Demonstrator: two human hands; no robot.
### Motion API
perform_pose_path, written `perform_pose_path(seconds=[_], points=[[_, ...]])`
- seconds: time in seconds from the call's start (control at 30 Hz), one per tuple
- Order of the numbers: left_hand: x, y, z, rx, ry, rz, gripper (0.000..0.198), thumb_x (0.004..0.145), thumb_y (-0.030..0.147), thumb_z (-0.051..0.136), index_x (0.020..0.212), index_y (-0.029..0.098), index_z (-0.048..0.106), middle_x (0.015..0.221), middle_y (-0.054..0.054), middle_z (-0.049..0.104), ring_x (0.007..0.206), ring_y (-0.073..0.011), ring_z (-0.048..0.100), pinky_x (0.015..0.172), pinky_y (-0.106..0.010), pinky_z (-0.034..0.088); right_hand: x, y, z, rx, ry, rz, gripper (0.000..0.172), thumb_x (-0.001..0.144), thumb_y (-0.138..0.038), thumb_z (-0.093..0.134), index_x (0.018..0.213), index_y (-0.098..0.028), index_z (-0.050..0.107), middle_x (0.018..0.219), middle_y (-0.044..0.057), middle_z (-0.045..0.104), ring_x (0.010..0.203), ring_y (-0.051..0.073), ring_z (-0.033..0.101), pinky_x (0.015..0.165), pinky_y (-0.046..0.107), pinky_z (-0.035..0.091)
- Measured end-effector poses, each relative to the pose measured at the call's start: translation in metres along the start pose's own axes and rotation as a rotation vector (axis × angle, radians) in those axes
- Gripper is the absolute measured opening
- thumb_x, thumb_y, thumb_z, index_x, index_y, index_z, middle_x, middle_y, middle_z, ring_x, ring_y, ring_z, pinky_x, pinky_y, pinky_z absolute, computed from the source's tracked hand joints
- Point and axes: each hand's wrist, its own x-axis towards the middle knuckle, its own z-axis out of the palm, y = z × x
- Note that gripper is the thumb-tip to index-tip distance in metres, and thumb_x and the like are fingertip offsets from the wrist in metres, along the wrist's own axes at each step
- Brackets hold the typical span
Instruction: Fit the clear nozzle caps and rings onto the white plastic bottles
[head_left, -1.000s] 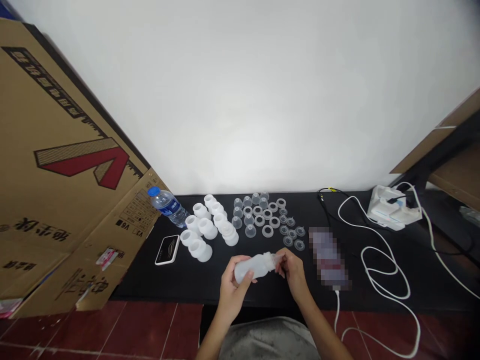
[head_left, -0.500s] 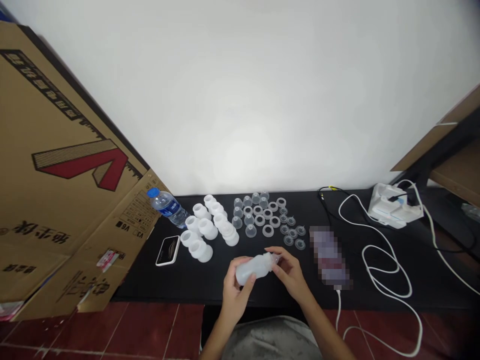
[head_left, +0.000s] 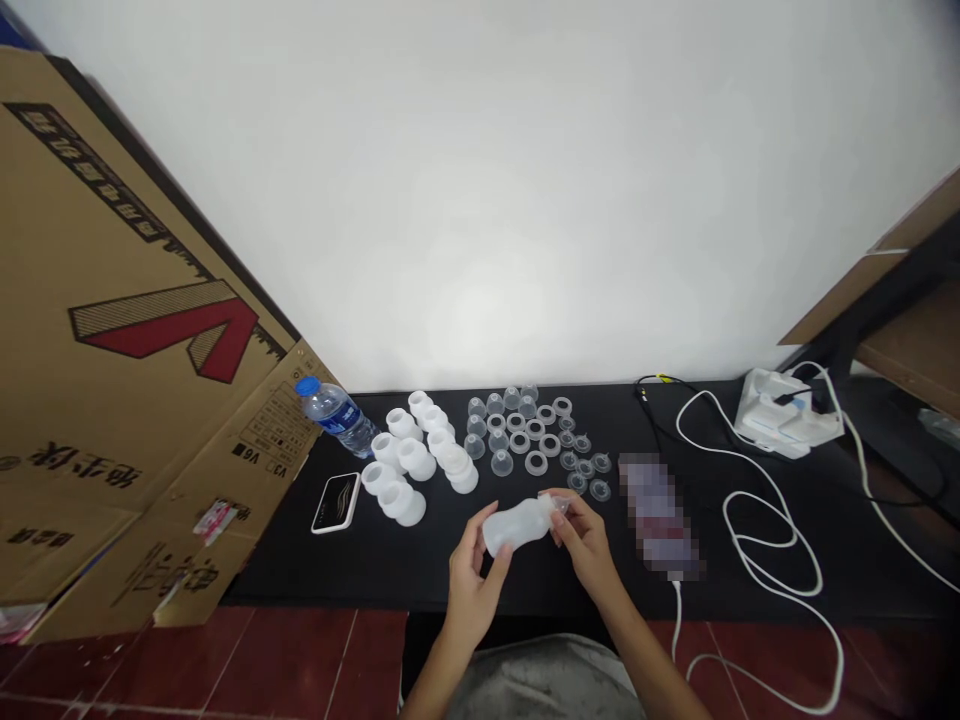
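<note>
Steadily, the left hand [head_left: 471, 590] cradles the frosted plastic bottle [head_left: 517, 526] with fingers spread; the right hand [head_left: 589, 548] pinches a small clear piece [head_left: 559, 506] at its neck.

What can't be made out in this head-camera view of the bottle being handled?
Neck of the plastic bottle: the right hand covers it, so how the small clear piece sits there is hidden.
Blurred object on the black table: a mosaic hides what it is.
Cardboard sheet: cut off by the head view's left edge.
</note>
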Motion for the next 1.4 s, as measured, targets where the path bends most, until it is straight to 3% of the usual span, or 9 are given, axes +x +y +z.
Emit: perform_pose_path(seconds=[0.27, 0.57, 0.67, 0.77, 0.83, 1.03, 1.2, 1.4], points=[[0.002, -0.008, -0.002, 0.013, 0.004, 0.008, 0.054, 0.095, 0.052, 0.078, 0.137, 0.019, 0.069, 0.139, -0.018, 0.075, 0.128, -0.0332, 0.074, 0.109, -0.044, 0.062, 0.002, 0.001, -0.001, 0.031, -0.031, 0.008, 0.042, 0.096, -0.060, 0.075, 0.117, -0.024, 0.078, 0.090, 0.006, 0.071, 0.070, 0.019, 0.059, 0.061, 0.030, 0.050], [-0.003, -0.013, -0.004, 0.207, 0.006, 0.117, 0.050, 0.099, 0.039, 0.076, 0.145, 0.023, 0.064, 0.143, -0.016, 0.072, 0.131, -0.0329, 0.071, 0.112, -0.048, 0.058, 0.000, 0.007, -0.004, 0.045, -0.068, 0.056, 0.044, 0.096, -0.062, 0.074, 0.118, -0.024, 0.074, 0.084, 0.002, 0.065, 0.059, 0.015, 0.050, 0.050, 0.026, 0.042], [-0.004, -0.012, -0.004, 0.282, 0.031, 0.266, 0.038, 0.103, 0.030, 0.070, 0.140, 0.025, 0.067, 0.141, -0.015, 0.072, 0.132, -0.0323, 0.070, 0.112, -0.050, 0.058, 0.000, 0.005, -0.004, 0.021, -0.010, 0.029, 0.041, 0.098, -0.062, 0.072, 0.088, -0.022, 0.071, 0.070, -0.001, 0.058, 0.056, 0.014, 0.047, 0.052, 0.026, 0.041], [-0.004, -0.011, -0.003, 0.325, -0.047, 0.379, 0.033, 0.102, 0.025, 0.070, 0.135, 0.028, 0.071, 0.139, -0.014, 0.073, 0.132, -0.0319, 0.069, 0.112, -0.052, 0.058, 0.001, 0.004, -0.003, 0.012, 0.032, 0.016, 0.051, 0.101, -0.060, 0.069, 0.069, -0.023, 0.057, 0.058, -0.004, 0.048, 0.054, 0.012, 0.043, 0.054, 0.026, 0.038], [-0.005, -0.012, -0.001, 0.306, -0.076, 0.362, 0.037, 0.100, 0.024, 0.074, 0.136, 0.028, 0.068, 0.140, -0.014, 0.072, 0.132, -0.0313, 0.069, 0.111, -0.051, 0.059, 0.002, 0.004, -0.003, 0.040, 0.030, 0.042, 0.047, 0.097, -0.059, 0.075, 0.074, -0.023, 0.058, 0.059, -0.006, 0.048, 0.051, 0.011, 0.042, 0.052, 0.025, 0.035], [-0.006, -0.014, 0.005, 0.008, 0.072, 0.177, 0.040, 0.097, 0.033, 0.079, 0.132, 0.022, 0.061, 0.145, -0.019, 0.069, 0.133, -0.0317, 0.071, 0.105, -0.047, 0.064, 0.005, 0.009, -0.002, 0.087, 0.090, 0.066, 0.044, 0.094, -0.059, 0.079, 0.079, -0.024, 0.057, 0.060, -0.007, 0.049, 0.050, 0.010, 0.043, 0.050, 0.023, 0.036], [-0.007, -0.008, -0.001, 0.004, -0.111, 0.089, 0.042, 0.100, 0.037, 0.075, 0.137, 0.021, 0.061, 0.142, -0.018, 0.071, 0.131, -0.0312, 0.071, 0.108, -0.046, 0.061, 0.002, 0.004, -0.006, 0.085, 0.044, 0.032, 0.047, 0.092, -0.067, 0.075, 0.109, -0.023, 0.075, 0.073, -0.002, 0.059, 0.053, 0.013, 0.049, 0.048, 0.024, 0.039], [-0.003, -0.003, -0.006, 0.207, -0.181, 0.066, 0.041, 0.100, 0.039, 0.071, 0.138, 0.024, 0.065, 0.130, -0.012, 0.076, 0.113, -0.0284, 0.075, 0.099, -0.041, 0.061, 0.001, -0.001, -0.007, 0.031, -0.009, -0.038, 0.045, 0.091, -0.065, 0.078, 0.102, -0.021, 0.082, 0.088, 0.007, 0.074, 0.061, 0.016, 0.056, 0.054, 0.027, 0.046]])
